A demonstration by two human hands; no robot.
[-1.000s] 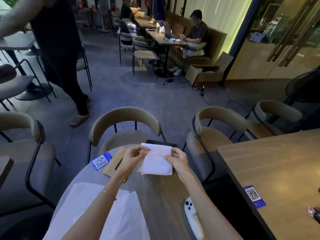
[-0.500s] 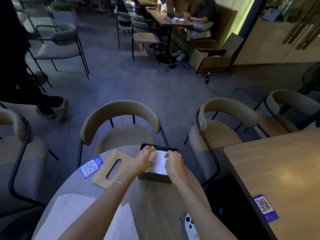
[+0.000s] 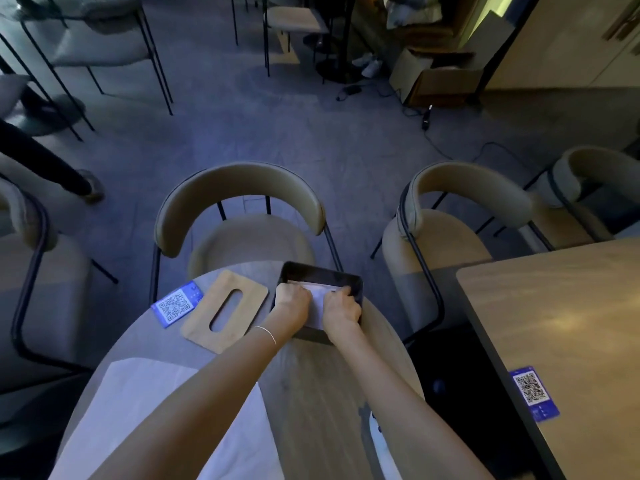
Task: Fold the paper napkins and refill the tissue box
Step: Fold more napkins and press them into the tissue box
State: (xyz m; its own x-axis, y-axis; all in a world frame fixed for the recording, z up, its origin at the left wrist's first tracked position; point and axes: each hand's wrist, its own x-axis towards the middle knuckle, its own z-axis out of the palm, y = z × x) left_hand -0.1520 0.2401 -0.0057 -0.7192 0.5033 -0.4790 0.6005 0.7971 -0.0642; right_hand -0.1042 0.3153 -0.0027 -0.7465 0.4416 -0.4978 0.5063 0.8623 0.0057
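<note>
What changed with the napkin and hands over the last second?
Both hands, left and right, carried the folded napkin from above the table down into the black tissue box, still gripping it. Wooden lid and unfolded napkins stayed put.

- Tissue box (image 3: pixel 320 273): dark, smooth body with a slight sheen; looks like plastic.
- Lid (image 3: pixel 225 310): pale wood, matt, with visible grain.
- Folded napkin (image 3: pixel 317 299): white paper, matt, soft-looking.
- Unfolded napkins (image 3: pixel 138 393): thin white paper, matt, lightly creased.
- Counter (image 3: pixel 322 386): wood-grain top, matt.
- QR card (image 3: pixel 175 303): blue and white, glossy print.
</note>
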